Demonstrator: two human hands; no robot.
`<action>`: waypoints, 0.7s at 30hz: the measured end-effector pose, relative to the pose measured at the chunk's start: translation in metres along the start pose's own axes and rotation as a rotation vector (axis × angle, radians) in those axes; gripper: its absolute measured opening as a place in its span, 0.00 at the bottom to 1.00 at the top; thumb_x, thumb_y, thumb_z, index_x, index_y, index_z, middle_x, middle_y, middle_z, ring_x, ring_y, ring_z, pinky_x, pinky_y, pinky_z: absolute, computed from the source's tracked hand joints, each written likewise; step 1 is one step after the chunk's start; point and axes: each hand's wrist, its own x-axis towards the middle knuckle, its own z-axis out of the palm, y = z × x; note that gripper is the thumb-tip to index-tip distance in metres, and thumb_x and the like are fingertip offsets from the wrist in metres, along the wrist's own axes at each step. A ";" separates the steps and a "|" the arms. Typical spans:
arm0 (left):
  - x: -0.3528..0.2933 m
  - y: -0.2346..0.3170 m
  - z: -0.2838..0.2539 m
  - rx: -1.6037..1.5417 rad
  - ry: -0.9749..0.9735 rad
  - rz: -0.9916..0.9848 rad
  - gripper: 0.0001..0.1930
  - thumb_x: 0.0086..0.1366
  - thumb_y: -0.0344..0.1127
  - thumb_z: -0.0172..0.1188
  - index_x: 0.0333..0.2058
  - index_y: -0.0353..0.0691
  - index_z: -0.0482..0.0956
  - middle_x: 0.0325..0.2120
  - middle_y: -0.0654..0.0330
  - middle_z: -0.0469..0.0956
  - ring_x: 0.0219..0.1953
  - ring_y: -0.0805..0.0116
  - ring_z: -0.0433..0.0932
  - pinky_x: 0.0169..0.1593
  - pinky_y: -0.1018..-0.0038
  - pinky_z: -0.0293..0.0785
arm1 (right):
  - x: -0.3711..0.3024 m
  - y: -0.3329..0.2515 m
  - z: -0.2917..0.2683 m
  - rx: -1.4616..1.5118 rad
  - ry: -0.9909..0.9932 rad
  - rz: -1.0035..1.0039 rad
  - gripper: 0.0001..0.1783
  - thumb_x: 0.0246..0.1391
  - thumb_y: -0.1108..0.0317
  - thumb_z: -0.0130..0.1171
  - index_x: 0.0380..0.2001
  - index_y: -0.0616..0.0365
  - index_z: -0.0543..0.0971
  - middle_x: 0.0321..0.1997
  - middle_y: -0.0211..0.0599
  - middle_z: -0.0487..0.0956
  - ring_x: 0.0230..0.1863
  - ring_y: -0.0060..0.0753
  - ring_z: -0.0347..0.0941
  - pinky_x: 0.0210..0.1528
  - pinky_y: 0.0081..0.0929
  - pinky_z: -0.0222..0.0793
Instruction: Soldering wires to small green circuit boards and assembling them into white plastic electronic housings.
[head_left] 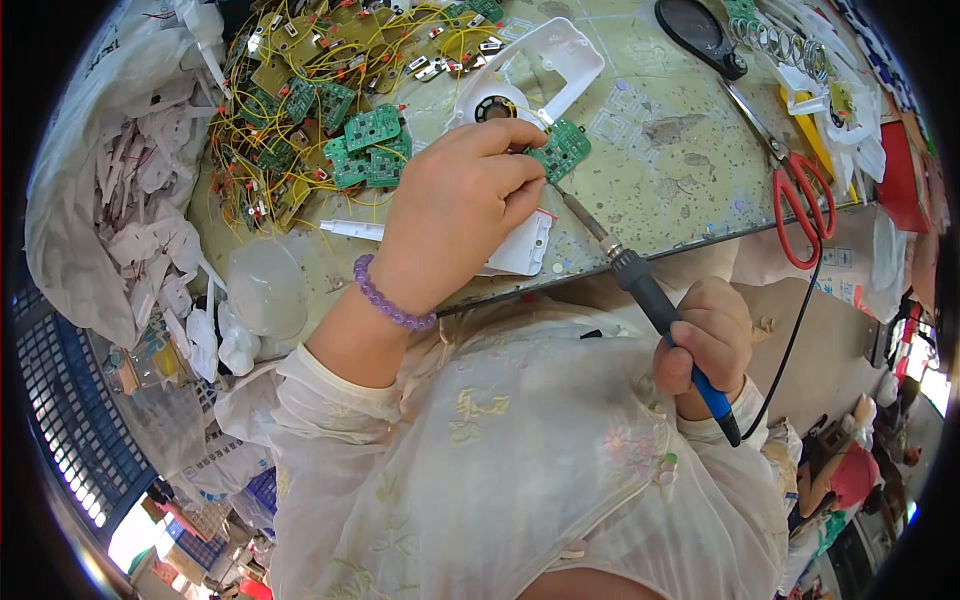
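My left hand [465, 195], with a purple bead bracelet [385, 300] at its wrist, reaches over the table edge. Its thumb and fingers pinch the left side of a small green circuit board [563, 152]; any thin wire between the fingertips is hidden. A soldering iron [640, 285] with a blue and black handle is gripped by my right hand [712, 335]. Its tip lies close to the board's lower edge; contact is hard to make out. Behind the board stands an open white plastic housing [560, 60] with a round speaker [494, 108] in it. Another white plastic piece [525, 245] lies partly under my left hand.
Several green boards [372, 150] and a tangle of yellow wires [285, 170] crowd the left back. A plastic bag [75, 170] of white parts sits farther left. Red-handled scissors [803, 205] and a black-handled tool [700, 38] lie at right, near the iron's black cord [795, 345].
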 end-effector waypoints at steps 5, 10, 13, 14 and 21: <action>0.001 -0.001 0.001 -0.015 0.003 0.000 0.05 0.49 0.26 0.65 0.28 0.35 0.81 0.36 0.60 0.80 0.34 0.64 0.80 0.37 0.73 0.76 | -0.001 0.001 0.002 -0.004 -0.002 0.002 0.09 0.50 0.70 0.57 0.34 0.61 0.71 0.23 0.34 0.70 0.19 0.33 0.66 0.19 0.31 0.63; 0.001 -0.001 0.000 -0.018 0.001 -0.006 0.05 0.49 0.26 0.65 0.28 0.35 0.81 0.36 0.60 0.80 0.33 0.64 0.80 0.36 0.73 0.76 | 0.000 0.002 0.004 -0.009 0.013 -0.009 0.09 0.50 0.71 0.57 0.34 0.61 0.71 0.23 0.34 0.70 0.19 0.33 0.66 0.18 0.30 0.62; 0.001 -0.001 0.000 -0.011 0.003 0.000 0.05 0.49 0.26 0.65 0.28 0.35 0.81 0.36 0.60 0.80 0.33 0.64 0.80 0.36 0.74 0.76 | -0.001 0.003 0.003 0.004 0.000 -0.010 0.09 0.50 0.70 0.57 0.34 0.61 0.71 0.23 0.34 0.70 0.19 0.33 0.66 0.18 0.30 0.61; 0.001 -0.001 0.000 -0.006 0.005 0.008 0.05 0.49 0.26 0.65 0.28 0.35 0.81 0.36 0.61 0.80 0.33 0.64 0.80 0.36 0.74 0.76 | -0.001 0.003 0.003 0.003 -0.002 -0.014 0.09 0.50 0.70 0.57 0.34 0.61 0.71 0.23 0.34 0.70 0.19 0.32 0.65 0.18 0.29 0.61; 0.001 -0.001 0.001 -0.005 0.001 -0.006 0.05 0.49 0.26 0.65 0.28 0.36 0.81 0.36 0.60 0.80 0.32 0.64 0.80 0.35 0.74 0.76 | 0.001 0.003 0.006 -0.022 0.023 -0.026 0.09 0.49 0.71 0.57 0.34 0.61 0.71 0.22 0.33 0.69 0.19 0.32 0.65 0.18 0.29 0.60</action>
